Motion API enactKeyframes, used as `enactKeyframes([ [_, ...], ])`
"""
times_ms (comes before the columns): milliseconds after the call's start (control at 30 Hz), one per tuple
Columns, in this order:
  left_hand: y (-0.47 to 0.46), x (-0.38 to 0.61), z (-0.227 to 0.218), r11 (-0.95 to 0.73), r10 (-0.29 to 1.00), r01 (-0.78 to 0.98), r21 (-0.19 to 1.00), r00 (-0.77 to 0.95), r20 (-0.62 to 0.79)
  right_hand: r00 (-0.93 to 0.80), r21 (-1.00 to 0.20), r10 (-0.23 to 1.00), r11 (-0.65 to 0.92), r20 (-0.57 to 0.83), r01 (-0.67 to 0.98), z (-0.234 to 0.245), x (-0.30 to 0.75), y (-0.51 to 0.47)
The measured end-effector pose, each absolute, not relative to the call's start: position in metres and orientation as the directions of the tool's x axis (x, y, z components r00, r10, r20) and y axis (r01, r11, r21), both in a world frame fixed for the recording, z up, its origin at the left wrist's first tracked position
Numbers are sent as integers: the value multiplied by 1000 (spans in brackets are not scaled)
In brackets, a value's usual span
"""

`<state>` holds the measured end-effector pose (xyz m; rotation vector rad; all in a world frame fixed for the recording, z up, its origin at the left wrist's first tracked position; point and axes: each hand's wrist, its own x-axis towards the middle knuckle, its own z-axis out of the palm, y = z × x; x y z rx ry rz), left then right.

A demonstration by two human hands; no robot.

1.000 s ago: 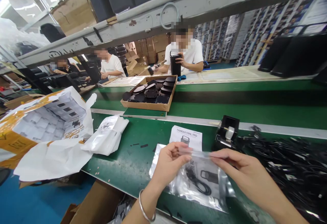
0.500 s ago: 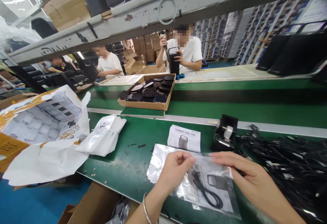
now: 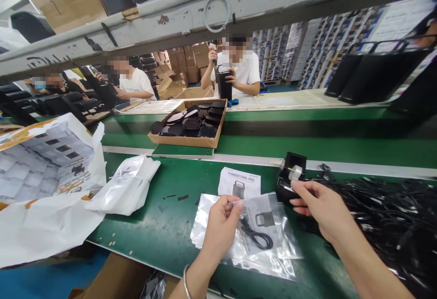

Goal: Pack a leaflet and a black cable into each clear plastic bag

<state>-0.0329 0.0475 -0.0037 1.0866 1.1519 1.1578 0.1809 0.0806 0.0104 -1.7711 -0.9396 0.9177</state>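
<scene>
My left hand [image 3: 223,221] pinches the top edge of a clear plastic bag [image 3: 285,230], left of its middle. Inside the bag lie a coiled black cable [image 3: 261,240] and a printed leaflet [image 3: 264,217] with a speaker picture. The bag rests over a stack of clear bags [image 3: 201,221]. My right hand [image 3: 312,203] is at the near right side of a black tape dispenser [image 3: 286,178], its fingers apart around the front end; whether they touch the tape [image 3: 296,171] cannot be made out. A THUNDER TRAIL PRO leaflet [image 3: 239,181] lies behind the bag.
Black cables [image 3: 385,217] are heaped at the right. White pouches [image 3: 126,185] and an opened carton [image 3: 44,153] lie left. A cardboard tray [image 3: 184,140] of black parts stands beyond. A shelf beam [image 3: 153,26] crosses above; people work across the bench [image 3: 307,142].
My right hand has let go of the bag's top edge and moved up to the tape dispenser. My left hand still holds the bag. The view has shifted slightly right.
</scene>
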Motion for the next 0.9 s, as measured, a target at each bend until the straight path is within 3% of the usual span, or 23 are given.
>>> enactKeyframes([
  [100,48,-35,-6,103,994,-99,990,42,-99,443,-962,876,-256,-190,93,9,173,76],
  [200,50,-36,-8,105,994,-95,990,46,-101,433,-970,887,-224,-162,96,4,164,65],
  [467,51,-33,-7,114,993,-65,991,46,-111,501,-879,864,-209,39,428,-25,158,52],
  [733,48,-34,0,123,992,-32,992,40,-121,337,-758,929,-112,149,642,-17,179,39],
  [800,47,-33,1,117,993,-26,993,35,-116,214,-803,970,-36,116,595,-4,170,29],
  [900,44,-31,3,109,993,-31,994,45,-107,-1,-930,999,-43,-47,364,13,148,21],
])
